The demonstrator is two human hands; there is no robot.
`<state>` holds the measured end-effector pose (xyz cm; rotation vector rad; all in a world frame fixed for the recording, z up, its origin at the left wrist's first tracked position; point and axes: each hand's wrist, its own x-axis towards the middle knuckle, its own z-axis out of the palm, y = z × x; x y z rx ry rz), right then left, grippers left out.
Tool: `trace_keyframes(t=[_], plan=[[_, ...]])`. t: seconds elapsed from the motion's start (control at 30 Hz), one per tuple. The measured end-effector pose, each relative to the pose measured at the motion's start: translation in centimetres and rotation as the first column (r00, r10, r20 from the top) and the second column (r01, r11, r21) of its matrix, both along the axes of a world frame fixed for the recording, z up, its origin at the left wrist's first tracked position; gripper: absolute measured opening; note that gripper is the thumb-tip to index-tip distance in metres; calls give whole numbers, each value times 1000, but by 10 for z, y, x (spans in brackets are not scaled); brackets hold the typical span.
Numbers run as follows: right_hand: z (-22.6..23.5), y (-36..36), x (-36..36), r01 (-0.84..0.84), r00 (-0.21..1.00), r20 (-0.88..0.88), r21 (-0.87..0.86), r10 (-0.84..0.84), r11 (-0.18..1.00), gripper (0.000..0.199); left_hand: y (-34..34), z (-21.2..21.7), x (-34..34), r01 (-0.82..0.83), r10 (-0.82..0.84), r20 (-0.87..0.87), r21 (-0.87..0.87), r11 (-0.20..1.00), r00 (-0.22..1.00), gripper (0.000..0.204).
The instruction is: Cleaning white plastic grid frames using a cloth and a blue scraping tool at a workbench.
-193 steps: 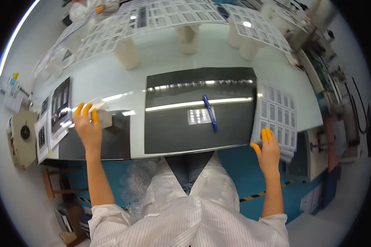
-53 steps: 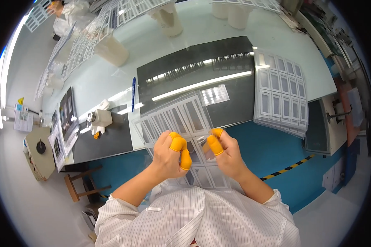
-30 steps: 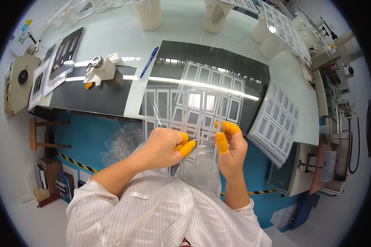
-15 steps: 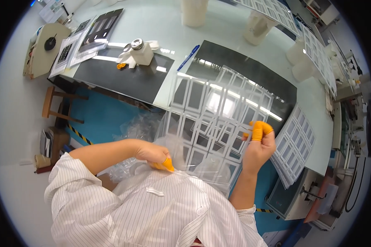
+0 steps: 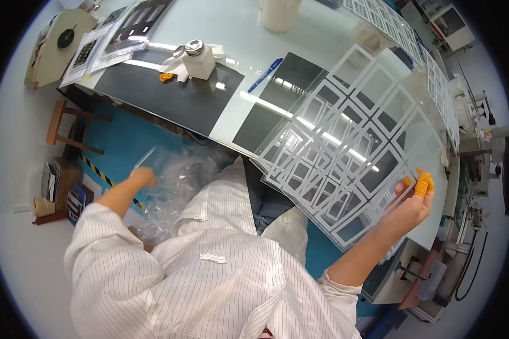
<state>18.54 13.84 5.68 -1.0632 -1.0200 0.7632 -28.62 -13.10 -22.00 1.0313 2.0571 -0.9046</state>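
My right hand (image 5: 415, 200), with orange finger cots on its thumb and finger, pinches the right edge of a clear sheet (image 5: 370, 200) printed with white rectangular frames. The sheet is tilted over the table's front edge, with more framed sheets seen through it. Off to the left, my left hand (image 5: 143, 177) is closed and slightly blurred, its fingertips hidden. A thin clear plastic film (image 5: 147, 156) extends from it above a heap of crumpled clear film (image 5: 172, 189).
A blue pen (image 5: 264, 75) lies on the glass table. A white dispenser bottle (image 5: 199, 61) with a metal top stands beside a white cloth and orange finger cots (image 5: 165, 77). White tubs (image 5: 280, 14) stand farther back. A wooden stool (image 5: 59, 121) is at left.
My left hand has moved left, away from my body, to the crumpled film. My right hand has carried the framed sheet right and outward, uncovering my lap.
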Motion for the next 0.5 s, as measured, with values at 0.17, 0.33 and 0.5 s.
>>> trace_keyframes(t=[0.17, 0.33, 0.5], plan=[[-21, 21, 23, -81, 983, -174, -151, 54, 985, 19, -98, -77, 75, 352, -358, 22, -245, 903, 933, 32], [-28, 23, 18, -346, 857, -466, -207, 219, 915, 21, -190, -81, 156, 248, -192, 305, -155, 956, 933, 33], [-23, 17, 23, -436, 798, -529, -173, 290, 883, 25, -87, -55, 163, 288, -243, 564, 9, 958, 789, 32]])
